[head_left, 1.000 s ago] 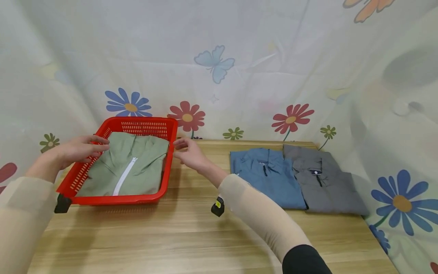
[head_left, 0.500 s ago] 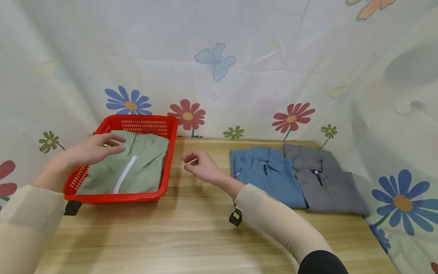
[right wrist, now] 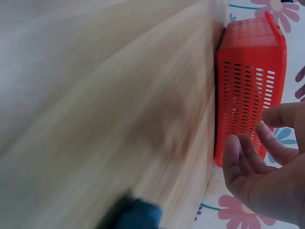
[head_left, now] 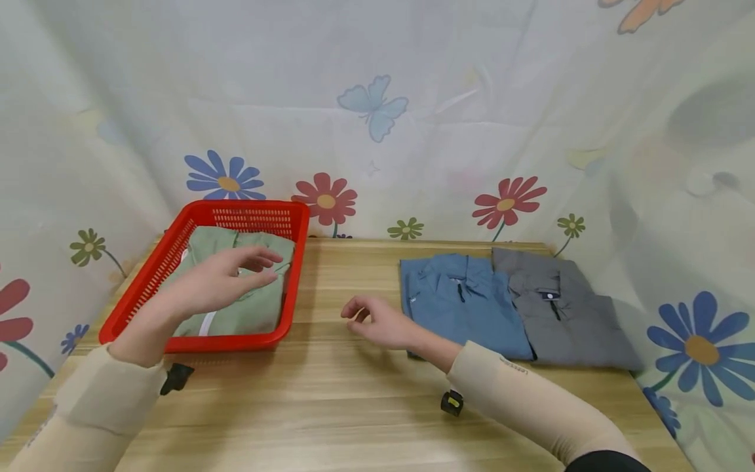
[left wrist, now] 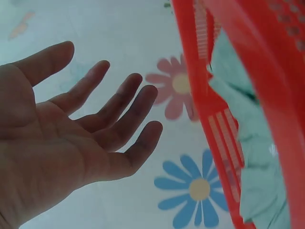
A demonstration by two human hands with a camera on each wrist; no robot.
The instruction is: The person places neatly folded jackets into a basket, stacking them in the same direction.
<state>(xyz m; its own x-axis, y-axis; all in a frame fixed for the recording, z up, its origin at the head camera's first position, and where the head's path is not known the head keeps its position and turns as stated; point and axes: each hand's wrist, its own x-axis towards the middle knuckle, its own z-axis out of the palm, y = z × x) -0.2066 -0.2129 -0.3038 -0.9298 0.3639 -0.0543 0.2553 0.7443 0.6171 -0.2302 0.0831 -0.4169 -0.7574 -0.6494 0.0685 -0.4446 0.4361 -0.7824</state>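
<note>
Above the red plastic basket [head_left: 282, 337], my left hand [head_left: 221, 282] hovers with loosely bent fingers, holding nothing. In the left wrist view its palm and spread fingers [left wrist: 126, 107] show apart from the basket wall. Inside the basket lies a folded green garment [head_left: 259, 308] with a white zipper, partly hidden behind the hand. My right hand [head_left: 383, 322] hangs over the wooden table, between the basket and a folded blue shirt [head_left: 472, 308]. Its fingers curl loosely around nothing, as the right wrist view also shows. A folded grey shirt [head_left: 569, 321] lies along the blue one's right side.
The wooden table [head_left: 283, 413] runs back to a white curtain [head_left: 265, 98] printed with flowers and a butterfly. The same curtain closes off the left and right sides. Small black devices hang under both wrists.
My left hand has moved right from the basket's left rim to over the green garment. The right hand has drawn away from the basket's right rim, toward the blue shirt. The basket stays put.
</note>
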